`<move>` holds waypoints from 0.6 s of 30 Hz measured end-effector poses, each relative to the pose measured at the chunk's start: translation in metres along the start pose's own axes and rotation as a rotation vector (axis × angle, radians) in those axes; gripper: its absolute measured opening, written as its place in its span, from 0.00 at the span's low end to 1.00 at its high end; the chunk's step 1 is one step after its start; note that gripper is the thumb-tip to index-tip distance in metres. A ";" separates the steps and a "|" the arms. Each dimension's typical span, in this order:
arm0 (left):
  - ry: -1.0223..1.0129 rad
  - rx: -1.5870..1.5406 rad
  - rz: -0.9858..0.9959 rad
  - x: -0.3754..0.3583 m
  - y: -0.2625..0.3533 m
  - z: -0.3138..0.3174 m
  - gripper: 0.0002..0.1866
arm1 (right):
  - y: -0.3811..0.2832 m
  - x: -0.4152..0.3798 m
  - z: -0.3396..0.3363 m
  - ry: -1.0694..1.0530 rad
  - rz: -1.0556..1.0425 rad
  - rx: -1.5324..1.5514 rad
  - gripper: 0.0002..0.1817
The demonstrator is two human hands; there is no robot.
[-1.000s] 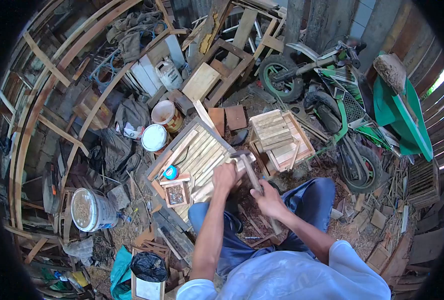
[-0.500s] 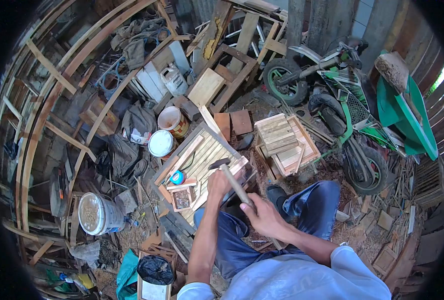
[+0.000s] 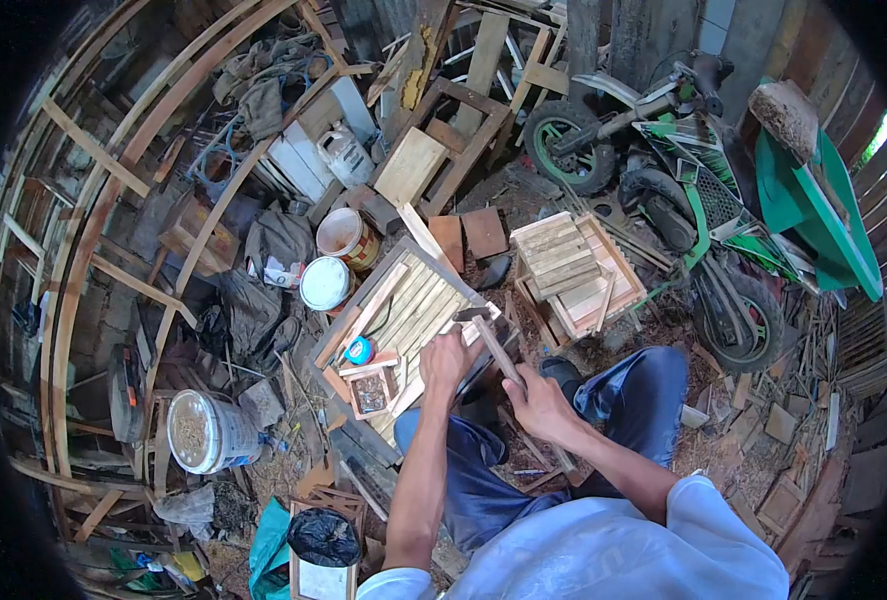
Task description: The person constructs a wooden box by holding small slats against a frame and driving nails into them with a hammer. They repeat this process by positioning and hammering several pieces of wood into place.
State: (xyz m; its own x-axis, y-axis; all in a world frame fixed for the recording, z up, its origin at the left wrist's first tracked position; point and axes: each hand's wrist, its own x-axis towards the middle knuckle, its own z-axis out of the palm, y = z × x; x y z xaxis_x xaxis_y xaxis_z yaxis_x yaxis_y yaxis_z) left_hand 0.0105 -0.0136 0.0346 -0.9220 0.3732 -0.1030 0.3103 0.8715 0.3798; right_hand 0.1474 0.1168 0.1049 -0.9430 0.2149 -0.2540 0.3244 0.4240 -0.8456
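My right hand (image 3: 545,403) is wrapped round the wooden handle of a hammer (image 3: 500,353). The hammer's dark head points away from me, just beyond the fingers of my left hand (image 3: 446,362). That left hand is closed, with its knuckles up, at the near right edge of a slatted wooden panel (image 3: 416,300); whatever its fingers pinch is hidden. On the panel rest a small wooden box of nails (image 3: 369,392), a blue round tape-like item (image 3: 360,350) and a loose wooden strip (image 3: 380,305).
Right of the panel stands a wooden box with slats on top (image 3: 559,262). Paint buckets (image 3: 325,284) sit at its far left. A green motorbike (image 3: 694,215) and a green wheelbarrow (image 3: 834,200) are at right. A large white bucket (image 3: 207,432) is at left; scraps litter the ground.
The hammer head has shifted right, from above my left hand to beyond its fingertips. My left hand stays closed at the panel's edge. The whole view has moved slightly.
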 end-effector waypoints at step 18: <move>0.026 0.125 0.003 0.004 0.004 0.017 0.31 | 0.017 0.006 0.009 0.053 -0.084 -0.010 0.16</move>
State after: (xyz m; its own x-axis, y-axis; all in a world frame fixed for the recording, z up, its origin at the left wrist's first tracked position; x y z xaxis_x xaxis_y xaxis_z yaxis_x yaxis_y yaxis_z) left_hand 0.0121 -0.0033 0.0202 -0.9263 0.3688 -0.0773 0.3379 0.9037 0.2628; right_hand 0.1468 0.1177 0.0845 -0.9618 0.2243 -0.1569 0.2451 0.4509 -0.8583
